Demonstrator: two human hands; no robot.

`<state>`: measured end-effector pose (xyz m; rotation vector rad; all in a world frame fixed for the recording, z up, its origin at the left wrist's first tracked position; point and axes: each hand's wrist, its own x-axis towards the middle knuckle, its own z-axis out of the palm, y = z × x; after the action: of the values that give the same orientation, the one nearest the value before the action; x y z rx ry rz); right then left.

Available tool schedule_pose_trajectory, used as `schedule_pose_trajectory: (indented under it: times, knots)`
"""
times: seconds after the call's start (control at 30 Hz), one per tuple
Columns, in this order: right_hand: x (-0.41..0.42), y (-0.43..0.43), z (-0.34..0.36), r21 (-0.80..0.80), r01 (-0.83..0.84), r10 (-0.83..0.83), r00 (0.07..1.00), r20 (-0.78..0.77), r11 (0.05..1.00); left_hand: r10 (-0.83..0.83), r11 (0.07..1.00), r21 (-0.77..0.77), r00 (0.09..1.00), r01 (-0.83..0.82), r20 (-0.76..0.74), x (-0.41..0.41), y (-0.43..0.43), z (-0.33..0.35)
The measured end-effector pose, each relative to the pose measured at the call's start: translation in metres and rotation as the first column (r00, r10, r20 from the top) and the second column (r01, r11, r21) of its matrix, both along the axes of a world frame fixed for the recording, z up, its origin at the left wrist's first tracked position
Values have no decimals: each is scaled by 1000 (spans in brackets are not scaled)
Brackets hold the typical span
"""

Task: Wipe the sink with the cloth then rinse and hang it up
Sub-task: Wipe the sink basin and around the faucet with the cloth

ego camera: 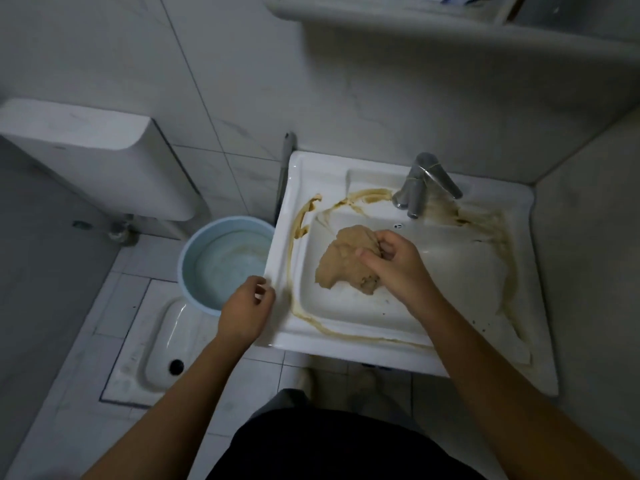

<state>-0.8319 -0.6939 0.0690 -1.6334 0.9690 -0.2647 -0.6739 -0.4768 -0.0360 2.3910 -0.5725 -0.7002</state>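
Note:
A white square sink (346, 336) has brown streaks along its rim and around the basin. Inside the basin lies a bunched tan cloth (343, 259). My right hand (391, 261) grips the cloth's right side, fingers curled into it, pressing it against the basin's left half. My left hand (246, 308) hovers at the sink's front-left corner, fingers loosely curled and apart, holding nothing. A chrome tap (424, 183) stands at the back of the sink; no water is seen running.
A light blue bucket (194, 251) with water stands on the floor left of the sink. A squat toilet pan (156, 348) is set in the floor at lower left, a white cistern (86, 150) above it. A shelf (433, 32) overhangs the sink.

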Motion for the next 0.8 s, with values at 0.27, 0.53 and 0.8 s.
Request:
schedule_pose_trajectory:
  times: [0.27,0.53,0.8]
  knots:
    - [86,-54,19,-45,-166,170,978,124,985,41,999,28,986,-46,162,5,-26,-11]
    - [172,-92,-87,-104,-214,209,976,-54,971,34,998,-63,977,-22,209,-1,-35,-42]
    - [156,-88,-130,-467,-280,263,959,-102,839,28,997,-71,973,-12,230,-10,-28,-50]
